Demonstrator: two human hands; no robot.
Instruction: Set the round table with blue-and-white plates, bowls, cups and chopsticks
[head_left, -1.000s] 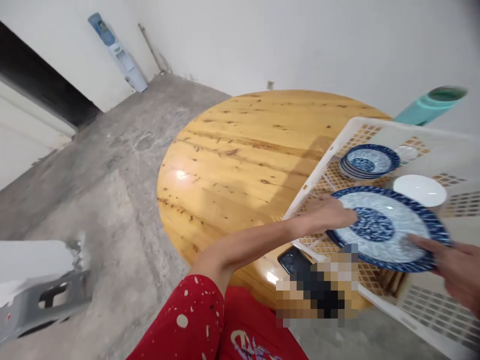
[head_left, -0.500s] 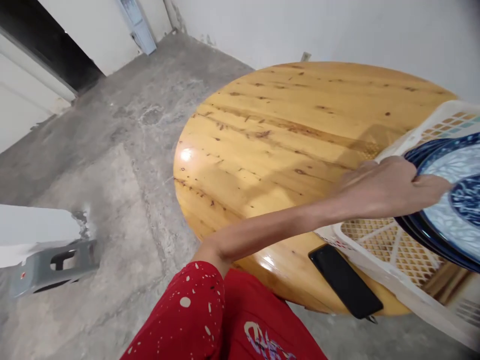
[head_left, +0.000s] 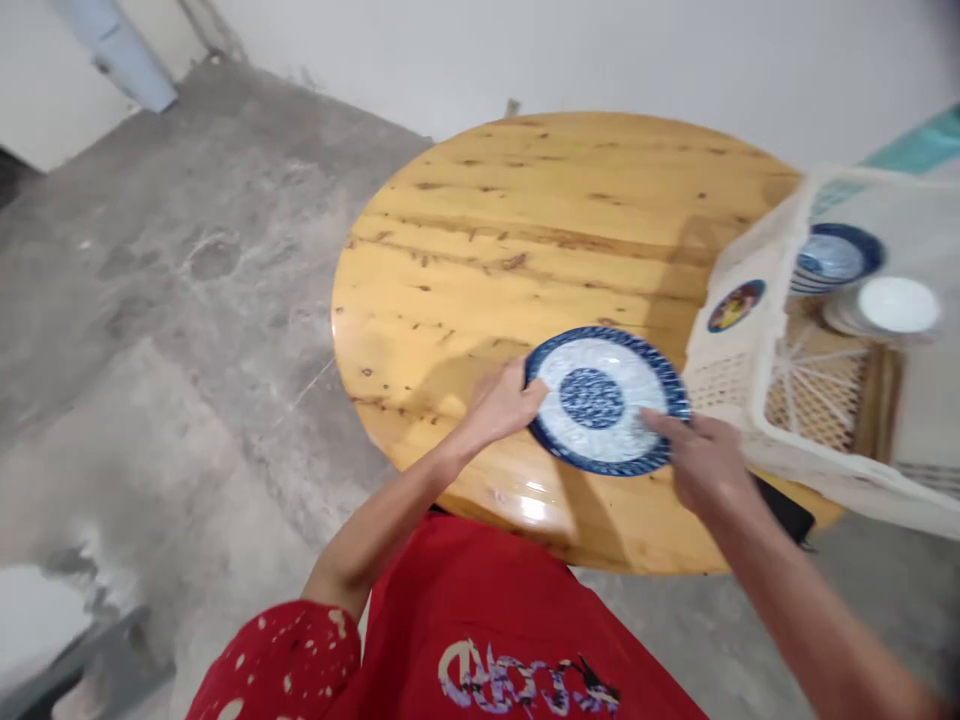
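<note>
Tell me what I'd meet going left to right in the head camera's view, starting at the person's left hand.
Left hand → blue-and-white plate → right hand → stacked blue-and-white bowls.

A partly hidden black phone (head_left: 784,512) lies at four o'clock; a teal tube (head_left: 922,143), cut off, shows at two. White wall (head_left: 420,50) spans twelve. A pale-blue appliance (head_left: 127,50) stands at ten, grey floor (head_left: 225,400) spreads at nine, and a blurred grey stool (head_left: 135,645) sits at eight.
</note>
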